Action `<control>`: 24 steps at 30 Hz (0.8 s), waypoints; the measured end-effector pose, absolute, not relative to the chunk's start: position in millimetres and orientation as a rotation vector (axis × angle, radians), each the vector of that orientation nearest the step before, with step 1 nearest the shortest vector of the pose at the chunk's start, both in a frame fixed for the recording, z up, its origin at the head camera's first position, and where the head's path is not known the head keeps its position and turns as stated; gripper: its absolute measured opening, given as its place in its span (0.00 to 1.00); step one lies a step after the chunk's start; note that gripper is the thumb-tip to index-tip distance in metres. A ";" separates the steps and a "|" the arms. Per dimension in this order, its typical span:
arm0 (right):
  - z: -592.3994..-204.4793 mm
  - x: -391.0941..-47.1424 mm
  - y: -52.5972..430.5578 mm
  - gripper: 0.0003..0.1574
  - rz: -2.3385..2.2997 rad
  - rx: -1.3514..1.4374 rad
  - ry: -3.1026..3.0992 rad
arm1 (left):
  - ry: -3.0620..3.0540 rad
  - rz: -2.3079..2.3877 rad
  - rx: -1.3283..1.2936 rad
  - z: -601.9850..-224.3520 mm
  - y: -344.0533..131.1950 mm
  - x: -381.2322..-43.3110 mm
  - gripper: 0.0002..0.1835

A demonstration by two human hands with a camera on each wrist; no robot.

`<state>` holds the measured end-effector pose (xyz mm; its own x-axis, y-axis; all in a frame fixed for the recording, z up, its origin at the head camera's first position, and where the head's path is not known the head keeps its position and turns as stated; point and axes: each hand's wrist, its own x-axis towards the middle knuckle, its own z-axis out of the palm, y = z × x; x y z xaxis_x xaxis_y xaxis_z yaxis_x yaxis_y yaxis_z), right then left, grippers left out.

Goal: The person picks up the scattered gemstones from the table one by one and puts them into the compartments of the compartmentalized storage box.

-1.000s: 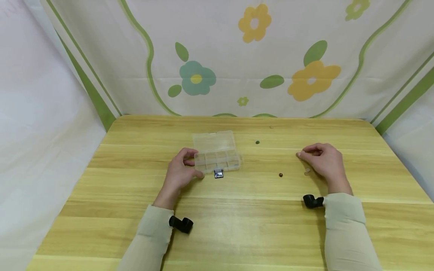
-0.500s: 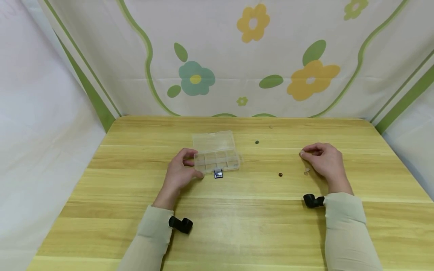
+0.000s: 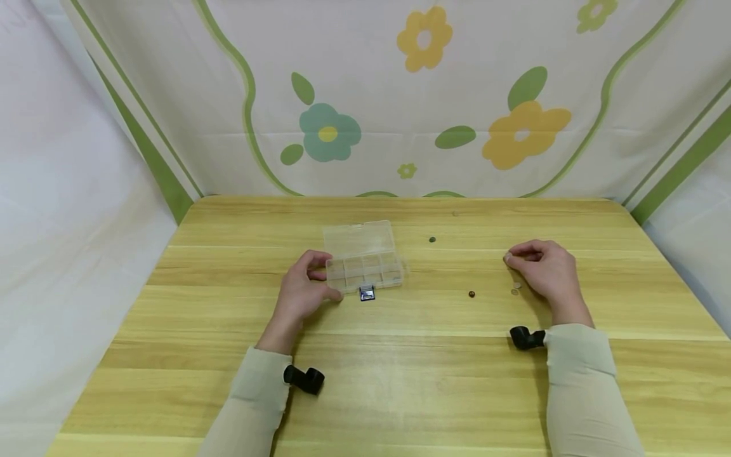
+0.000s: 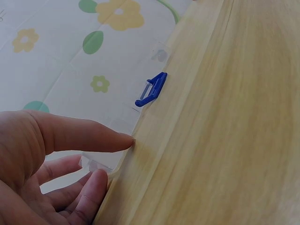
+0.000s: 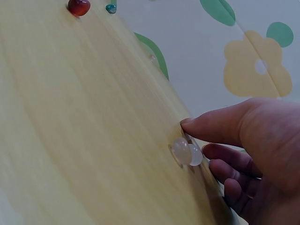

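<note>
My left hand (image 3: 302, 289) grips the left end of a clear plastic compartment box (image 3: 365, 271), thumb at its front corner and fingers along the side. The lid (image 3: 358, 238) lies back, and a blue latch (image 4: 152, 89) hangs at the front. One front right compartment seems to hold something small and greyish. At the right, my right hand (image 3: 545, 270) is low over the table, thumb and index tips pinched together, apparently on a small dark bead mostly hidden by the thumb. Close by that hand lie two whitish translucent beads (image 5: 181, 151).
A dark red bead (image 3: 471, 294) lies between the box and my right hand. Farther back are a green bead (image 3: 432, 239) and a tiny clear one (image 3: 455, 214). The wooden table (image 3: 388, 381) ends at a flowered cloth (image 3: 388, 127).
The right fingertips have drawn slightly together and rightward since a second ago. My left hand and the box stay put; the whole view has shifted a little.
</note>
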<state>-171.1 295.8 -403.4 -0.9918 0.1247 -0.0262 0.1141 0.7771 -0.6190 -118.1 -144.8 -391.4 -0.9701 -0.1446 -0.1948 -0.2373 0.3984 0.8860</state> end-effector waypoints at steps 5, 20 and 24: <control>-403.7 -171.4 296.1 0.26 1.019 -0.185 -2.938 | 2.542 1.647 -0.357 -391.7 -144.7 -118.9 0.41; -403.3 -172.2 295.5 0.26 1.039 -0.195 -2.946 | 2.541 1.649 -0.355 -393.3 -145.3 -120.1 0.41; -400.8 -172.4 293.7 0.28 1.073 -0.202 -2.945 | 2.542 1.651 -0.351 -393.8 -145.4 -120.2 0.41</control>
<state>-172.4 293.7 -400.8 -0.9917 0.1210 -0.0428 0.1202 0.7584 -0.6407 -120.2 -145.4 -393.8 -0.9695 -0.1428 -0.1992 -0.2400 0.3894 0.8892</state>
